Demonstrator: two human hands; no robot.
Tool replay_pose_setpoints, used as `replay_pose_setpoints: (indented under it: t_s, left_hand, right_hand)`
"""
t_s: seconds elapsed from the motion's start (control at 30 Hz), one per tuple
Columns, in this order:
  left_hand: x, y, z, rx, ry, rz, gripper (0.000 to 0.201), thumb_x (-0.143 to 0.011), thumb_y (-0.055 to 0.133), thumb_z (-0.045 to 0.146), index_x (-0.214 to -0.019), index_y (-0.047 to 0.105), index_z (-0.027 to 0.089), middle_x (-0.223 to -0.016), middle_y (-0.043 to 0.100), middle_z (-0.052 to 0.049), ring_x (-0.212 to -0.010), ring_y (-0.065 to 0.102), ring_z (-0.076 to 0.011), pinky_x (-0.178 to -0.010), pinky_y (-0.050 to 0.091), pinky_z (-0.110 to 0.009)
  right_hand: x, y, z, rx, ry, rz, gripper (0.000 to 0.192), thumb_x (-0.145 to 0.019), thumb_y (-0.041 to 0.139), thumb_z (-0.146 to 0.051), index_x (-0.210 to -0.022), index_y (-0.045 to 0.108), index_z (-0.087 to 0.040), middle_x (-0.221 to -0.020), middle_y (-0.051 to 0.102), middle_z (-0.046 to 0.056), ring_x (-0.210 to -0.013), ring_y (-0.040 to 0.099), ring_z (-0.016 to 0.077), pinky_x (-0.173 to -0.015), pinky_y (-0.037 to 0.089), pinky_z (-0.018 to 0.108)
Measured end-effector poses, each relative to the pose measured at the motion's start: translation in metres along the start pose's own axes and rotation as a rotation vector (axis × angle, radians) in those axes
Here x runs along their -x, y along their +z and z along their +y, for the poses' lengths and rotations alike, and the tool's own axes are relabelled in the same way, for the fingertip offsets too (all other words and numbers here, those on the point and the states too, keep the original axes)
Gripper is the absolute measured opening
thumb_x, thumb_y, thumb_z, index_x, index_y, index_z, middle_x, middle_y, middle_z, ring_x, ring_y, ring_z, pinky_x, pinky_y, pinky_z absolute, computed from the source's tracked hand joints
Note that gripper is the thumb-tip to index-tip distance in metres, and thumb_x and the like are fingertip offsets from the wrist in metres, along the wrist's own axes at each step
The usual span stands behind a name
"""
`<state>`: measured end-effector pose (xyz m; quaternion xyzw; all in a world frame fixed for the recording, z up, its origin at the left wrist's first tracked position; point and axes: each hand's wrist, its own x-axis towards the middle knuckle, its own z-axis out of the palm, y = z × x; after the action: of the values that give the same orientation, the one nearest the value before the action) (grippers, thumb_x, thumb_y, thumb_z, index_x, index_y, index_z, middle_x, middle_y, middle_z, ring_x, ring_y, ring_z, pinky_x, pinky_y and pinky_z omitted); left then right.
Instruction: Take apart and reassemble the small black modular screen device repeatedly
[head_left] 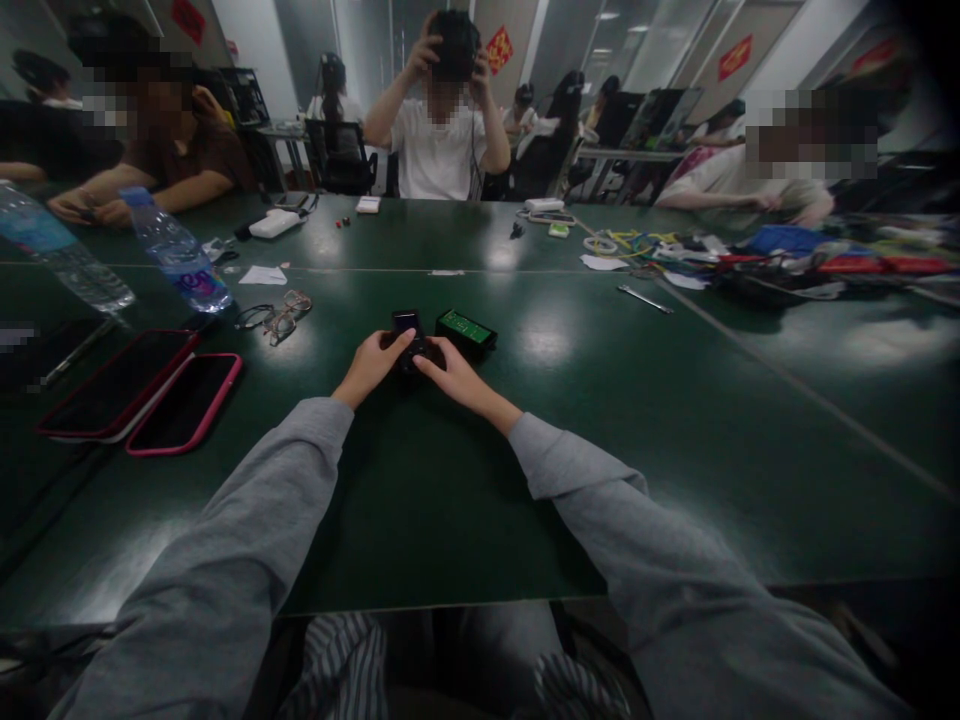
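left hand [370, 366]: curled round the near end of a small black device [409, 335], thumb laid on top.
right hand [454, 375]: closed on the same device from the other side, fingers touching it.
device: flat on the green bench [420, 500], between both hands, screen end pointing away.
box [466, 330]: green-topped, just right of the device.
glasses [274, 316]: folded, left of the hands.
phones [150, 390]: two, pink-edged, far left.
bottle [180, 255]: lying beyond the phones.
people: seated across the bench.
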<state>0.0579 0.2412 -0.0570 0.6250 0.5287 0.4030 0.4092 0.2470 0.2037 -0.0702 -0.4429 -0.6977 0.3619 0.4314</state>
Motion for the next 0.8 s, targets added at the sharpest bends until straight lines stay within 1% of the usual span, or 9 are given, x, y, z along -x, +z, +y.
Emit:
replay_pose_setpoints:
  t_s: [0.13,0.2,0.37,0.57,0.7,0.8]
  left_hand:
    - [0.004,-0.002,0.005,-0.208,0.042,0.045,0.073,-0.081,0.052,0.08,-0.107,0.07,0.013,-0.107,0.074,-0.015,-0.096,0.069,-0.0272,-0.085,0.052,-0.038]
    - [0.006,-0.003,0.008,-0.272,0.054,0.063,0.073,-0.083,0.048,0.08,-0.106,0.071,0.013,-0.106,0.075,-0.015,-0.096,0.069,-0.027,-0.086,0.051,-0.037]
    - [0.009,-0.004,0.014,-0.363,0.065,0.063,0.074,-0.087,0.041,0.079,-0.103,0.072,0.014,-0.104,0.075,-0.015,-0.094,0.069,-0.0274,-0.084,0.05,-0.037]
    - [0.012,-0.003,0.018,-0.443,0.086,0.07,0.075,-0.09,0.034,0.078,-0.096,0.073,0.014,-0.099,0.075,-0.014,-0.089,0.069,-0.0263,-0.08,0.05,-0.036]
    - [0.012,-0.003,0.017,-0.528,0.107,0.086,0.076,-0.092,0.029,0.077,-0.092,0.073,0.014,-0.095,0.074,-0.015,-0.087,0.068,-0.0267,-0.078,0.049,-0.036]
    - [0.01,-0.004,0.013,-0.629,0.128,0.111,0.079,-0.094,0.023,0.076,-0.086,0.072,0.015,-0.092,0.073,-0.016,-0.087,0.067,-0.0273,-0.078,0.049,-0.037]
  right_hand:
    - [-0.003,0.002,0.004,0.067,-0.028,0.018,0.056,-0.093,0.062,-0.057,-0.131,0.054,-0.017,-0.127,0.058,0.014,-0.123,0.053,0.0279,-0.11,0.043,0.051]
    - [-0.003,0.003,0.005,0.099,-0.04,0.021,0.056,-0.094,0.061,-0.057,-0.131,0.055,-0.016,-0.126,0.058,0.015,-0.122,0.054,0.0283,-0.109,0.044,0.051]
    - [-0.002,0.002,0.002,0.145,-0.048,0.015,0.057,-0.096,0.057,-0.059,-0.133,0.055,-0.017,-0.127,0.059,0.015,-0.122,0.054,0.0284,-0.106,0.045,0.05]
    - [-0.002,0.002,0.001,0.19,-0.072,0.011,0.063,-0.097,0.051,-0.063,-0.134,0.056,-0.012,-0.124,0.06,0.017,-0.12,0.055,0.0281,-0.106,0.044,0.048]
    - [-0.002,0.002,0.002,0.202,-0.077,0.02,0.065,-0.097,0.049,-0.066,-0.135,0.056,-0.013,-0.122,0.06,0.016,-0.116,0.056,0.0273,-0.104,0.045,0.048]
    - [-0.002,0.003,0.003,0.205,-0.094,0.024,0.066,-0.097,0.046,-0.067,-0.134,0.057,-0.013,-0.122,0.06,0.016,-0.116,0.055,0.0272,-0.105,0.044,0.048]
